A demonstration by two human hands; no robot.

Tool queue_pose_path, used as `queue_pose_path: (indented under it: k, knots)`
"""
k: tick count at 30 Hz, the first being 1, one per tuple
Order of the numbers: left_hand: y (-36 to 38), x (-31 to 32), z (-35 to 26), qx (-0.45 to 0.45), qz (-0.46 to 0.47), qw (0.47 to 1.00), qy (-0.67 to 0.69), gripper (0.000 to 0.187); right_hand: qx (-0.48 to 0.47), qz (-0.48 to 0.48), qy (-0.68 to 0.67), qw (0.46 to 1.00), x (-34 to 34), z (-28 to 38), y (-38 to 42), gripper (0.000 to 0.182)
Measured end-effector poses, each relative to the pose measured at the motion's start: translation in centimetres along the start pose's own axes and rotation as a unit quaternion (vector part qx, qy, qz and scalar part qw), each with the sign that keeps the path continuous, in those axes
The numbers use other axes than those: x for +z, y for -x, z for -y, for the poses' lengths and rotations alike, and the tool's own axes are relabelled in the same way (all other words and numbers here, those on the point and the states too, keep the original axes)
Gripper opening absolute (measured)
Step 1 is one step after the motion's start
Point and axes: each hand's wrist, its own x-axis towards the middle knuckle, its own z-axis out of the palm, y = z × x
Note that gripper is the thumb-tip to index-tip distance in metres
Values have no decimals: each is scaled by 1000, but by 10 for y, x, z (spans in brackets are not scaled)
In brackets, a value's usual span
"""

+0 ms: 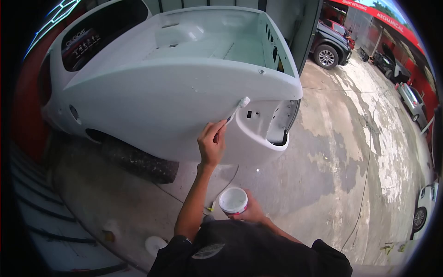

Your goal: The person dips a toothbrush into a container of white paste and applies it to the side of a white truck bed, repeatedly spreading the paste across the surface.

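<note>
My left hand (212, 141) is closed around the thin handle of a small white-headed brush (244, 102). The head is at the white side panel of a pickup truck bed (184, 99), just above the tail-light recess (254, 115); whether it touches cannot be told. Lower down, near my body, my right hand (253, 208) grips a white tub (233, 199) from its right side. The tub is open at the top, with pale material inside and a pink-red label low on its side.
A black tyre (138, 159) sits under the truck. A cable (364, 184) runs along the stained concrete floor (318, 152). Down by my left side are a round white lid or container (156, 244) and a small yellow item (210, 208). A dark vehicle (330, 44) is parked beyond.
</note>
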Motion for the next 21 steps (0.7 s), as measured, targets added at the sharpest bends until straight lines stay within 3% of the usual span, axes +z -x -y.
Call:
queue_pose_path:
  k: [1, 2, 4, 7, 8, 11, 12, 16, 20, 21]
  knots:
    - [-7, -4, -13, 0, 11, 1000, -6, 21, 0, 16, -32, 999, 2, 5, -3, 114]
    - [-12, -8, -23, -2, 23, 1000, -12, 22, -16, 11, 24, 1000, 1, 11, -3, 113]
    - [-43, -13, -11, -109, -105, 987, 58, 16, -31, 5, 4, 1000, 4, 10, -3, 114]
    - [-73, -19, -1, -137, -123, 983, 4, 17, -44, 4, -51, 998, 5, -4, -1, 114]
    - [-69, -9, 0, -66, -107, 992, -5, 17, -50, 5, -73, 996, 4, -9, -3, 114]
    - [-40, 7, -43, 34, 75, 996, -30, 18, -14, -19, -27, 999, 3, 9, -1, 114]
    - [-40, 8, -48, 35, 53, 998, -11, 18, -18, -20, -15, 1000, 0, 10, -1, 114]
    - [-65, -2, -23, -115, -103, 988, 28, 21, -42, -44, -23, 998, 1, 2, -1, 113]
    - [-37, 12, -45, 21, 79, 997, 2, 21, -33, -54, -5, 998, -1, 2, -3, 112]
    - [-32, 10, -46, 26, 61, 998, 6, 20, -28, -52, 5, 998, -3, 3, -3, 112]
